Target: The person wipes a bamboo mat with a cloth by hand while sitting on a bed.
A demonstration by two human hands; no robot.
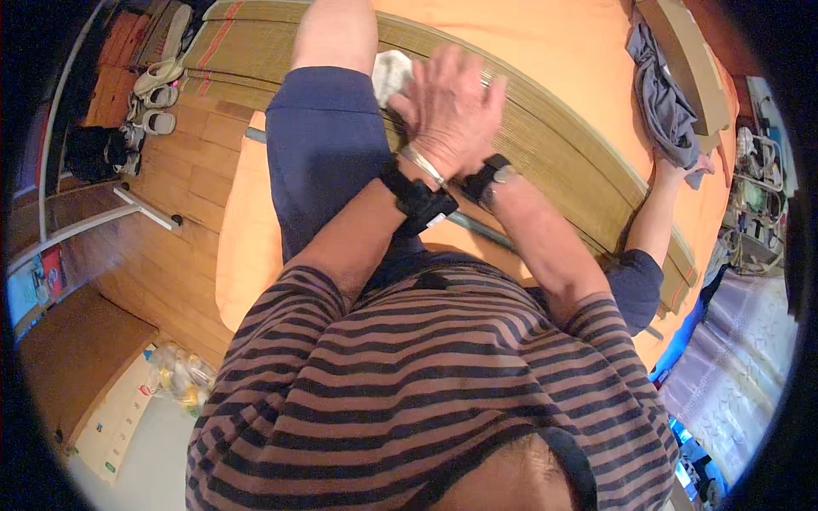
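My left hand (pixel 447 96) lies over my right hand (pixel 476 163), with its fingers blurred. A bracelet and a black band circle my left wrist; another black band is on my right wrist. Most of my right hand is hidden beneath the left, so its grasp does not show. Beside my left thumb is a white cloth-like item (pixel 391 73), partly covered; whether a hand grips it is unclear. Both hands are above a woven slatted mat (pixel 549 153) on an orange sheet (pixel 511 29), between my legs in dark blue shorts (pixel 326 147).
At the right, a grey cloth (pixel 668 108) lies beside an open cardboard box (pixel 693 70). Shoes (pixel 158 96) line the wooden floor (pixel 185 153) at the left, near a white metal stand leg (pixel 150 209). A filled plastic bag (pixel 182 377) is lower left.
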